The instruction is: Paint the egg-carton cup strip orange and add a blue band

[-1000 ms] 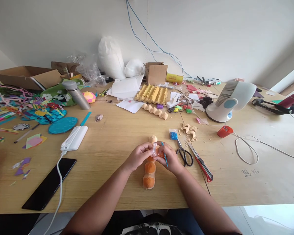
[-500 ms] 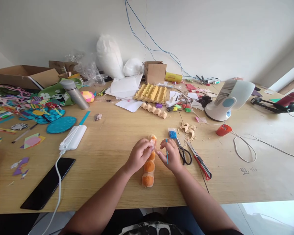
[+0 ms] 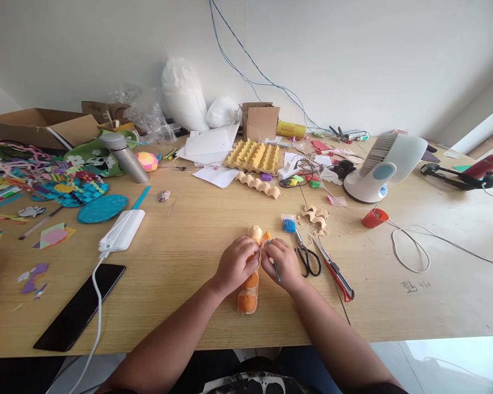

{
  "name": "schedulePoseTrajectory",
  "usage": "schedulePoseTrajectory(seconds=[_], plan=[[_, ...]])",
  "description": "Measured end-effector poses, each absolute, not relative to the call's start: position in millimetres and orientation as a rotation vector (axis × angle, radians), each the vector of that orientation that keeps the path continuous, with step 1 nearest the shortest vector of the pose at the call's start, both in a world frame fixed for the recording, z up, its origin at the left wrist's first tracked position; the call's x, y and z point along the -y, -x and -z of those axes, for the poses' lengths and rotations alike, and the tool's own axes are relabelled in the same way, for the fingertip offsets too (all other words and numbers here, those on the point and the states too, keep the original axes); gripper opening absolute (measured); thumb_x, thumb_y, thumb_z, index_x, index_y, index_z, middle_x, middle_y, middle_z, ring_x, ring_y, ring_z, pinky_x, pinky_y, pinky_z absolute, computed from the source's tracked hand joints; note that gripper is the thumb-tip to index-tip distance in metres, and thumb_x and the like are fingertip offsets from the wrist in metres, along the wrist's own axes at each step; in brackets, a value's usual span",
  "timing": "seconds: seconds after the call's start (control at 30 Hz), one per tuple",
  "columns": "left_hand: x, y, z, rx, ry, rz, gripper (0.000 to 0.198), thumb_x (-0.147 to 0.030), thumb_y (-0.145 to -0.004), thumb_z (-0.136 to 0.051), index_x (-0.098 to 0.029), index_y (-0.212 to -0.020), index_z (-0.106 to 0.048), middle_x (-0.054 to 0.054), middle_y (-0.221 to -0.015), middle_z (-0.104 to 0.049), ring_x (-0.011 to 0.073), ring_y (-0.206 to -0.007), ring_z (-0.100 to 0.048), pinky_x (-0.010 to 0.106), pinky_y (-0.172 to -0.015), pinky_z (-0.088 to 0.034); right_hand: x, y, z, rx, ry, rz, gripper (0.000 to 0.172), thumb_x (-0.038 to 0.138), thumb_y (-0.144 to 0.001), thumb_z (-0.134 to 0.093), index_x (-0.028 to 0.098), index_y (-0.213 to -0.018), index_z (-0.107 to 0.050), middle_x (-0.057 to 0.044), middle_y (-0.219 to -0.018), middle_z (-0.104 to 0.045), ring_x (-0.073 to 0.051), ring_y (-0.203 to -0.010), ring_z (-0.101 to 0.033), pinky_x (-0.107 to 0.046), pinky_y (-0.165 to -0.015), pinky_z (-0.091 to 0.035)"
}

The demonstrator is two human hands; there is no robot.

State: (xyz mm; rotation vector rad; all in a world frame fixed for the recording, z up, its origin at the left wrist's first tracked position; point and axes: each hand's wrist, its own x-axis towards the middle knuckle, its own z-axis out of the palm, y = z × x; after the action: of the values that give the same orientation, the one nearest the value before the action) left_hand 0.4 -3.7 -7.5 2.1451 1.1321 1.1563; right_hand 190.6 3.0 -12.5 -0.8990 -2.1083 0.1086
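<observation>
A strip of egg carton with orange-covered bumps lies lengthwise in front of me, its far bump pale. Over its middle, both hands meet, fingers closed. My left hand pinches a small clear plastic wrapper. Against the same wrapper press the fingertips of my right hand, which also carries a thin blue stick. An orange lump, perhaps clay, shows just beyond the fingertips; whether it is inside the wrapper I cannot tell. The fingers cover part of the strip.
Scissors and a red utility knife lie to the right, near a blue clay packet and carton scraps. A white fan stands farther right. On the left are a power bank and a black phone.
My hands have come together, the right one moving left and its fingers curling in. The blue stick has tilted. An orange lump now shows beyond the fingertips, and the strip's far bump is uncovered.
</observation>
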Motion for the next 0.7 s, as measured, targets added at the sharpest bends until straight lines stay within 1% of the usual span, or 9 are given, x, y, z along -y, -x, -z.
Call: schedulePoseTrajectory(seconds=[0.1,0.23,0.4,0.53,0.63,0.7], plan=[[5.5,-3.5,7.5,-1.198,-2.146,-1.161,0.017,-0.025,-0.099,-0.058,-0.026,-0.084,-0.063,0.009,-0.091,-0.072,0.0277,-0.095,-0.065,0.041,-0.089,-0.05,-3.2,-189.2,15.1,2.086,0.917,-0.062,0.029,0.014,-0.101,-0.056,0.026,-0.076,-0.049,-0.001,-0.069,-0.055,-0.02,-0.064,-0.047,-0.035,-0.064,-0.04],[6.5,-4.5,7.7,-1.219,-2.09,-1.17,0.017,-0.025,-0.099,-0.059,-0.026,-0.082,-0.063,0.009,-0.09,-0.073,0.0274,-0.094,-0.066,0.04,-0.088,-0.049,-3.3,-187.6,16.8,2.06,0.919,-0.045,0.031,0.012,-0.099,-0.057,0.027,-0.074,-0.046,0.0,-0.067,-0.053,-0.019,-0.063,-0.047,-0.034,-0.064,-0.039],[3.4,0.1,7.5,-1.279,-1.914,-1.27,0.01,-0.024,-0.097,-0.063,-0.026,-0.088,-0.067,0.008,-0.103,-0.078,0.026,-0.097,-0.068,0.038,-0.09,-0.048,-2.5,-187.9,15.7,2.055,0.885,-0.055,0.029,0.007,-0.094,-0.059,0.026,-0.076,-0.048,0.0,-0.069,-0.054,-0.019,-0.064,-0.048,-0.033,-0.064,-0.039],[5.9,-1.2,9.6,-1.275,-1.831,-1.266,0.004,-0.029,-0.095,-0.071,-0.026,-0.092,-0.069,0.007,-0.099,-0.077,0.0239,-0.091,-0.066,0.035,-0.084,-0.048,-5.1,-191.8,15.2,1.997,0.992,-0.1,0.029,0.01,-0.096,-0.059,0.026,-0.074,-0.048,0.001,-0.067,-0.053,-0.019,-0.063,-0.049,-0.033,-0.063,-0.038],[10.4,-4.9,11.3,-1.24,-1.751,-1.287,0.012,-0.034,-0.092,-0.077,-0.026,-0.099,-0.071,0.007,-0.104,-0.077,0.024,-0.095,-0.068,0.034,-0.086,-0.049,-6.4,-193.2,14.7,1.968,1.039,-0.133,0.03,0.015,-0.1,-0.059,0.026,-0.074,-0.049,0.0,-0.067,-0.054,-0.019,-0.063,-0.05,-0.034,-0.062,-0.039],[12.3,-6.6,12.1,-1.215,-1.697,-1.292,0.015,-0.035,-0.092,-0.078,-0.026,-0.102,-0.071,0.007,-0.105,-0.077,0.0232,-0.094,-0.069,0.034,-0.085,-0.051,-5.7,-191.7,13.9,1.98,1.032,-0.145,0.029,0.017,-0.104,-0.056,0.025,-0.076,-0.052,-0.002,-0.069,-0.058,-0.02,-0.065,-0.054,-0.034,-0.064,-0.042]])
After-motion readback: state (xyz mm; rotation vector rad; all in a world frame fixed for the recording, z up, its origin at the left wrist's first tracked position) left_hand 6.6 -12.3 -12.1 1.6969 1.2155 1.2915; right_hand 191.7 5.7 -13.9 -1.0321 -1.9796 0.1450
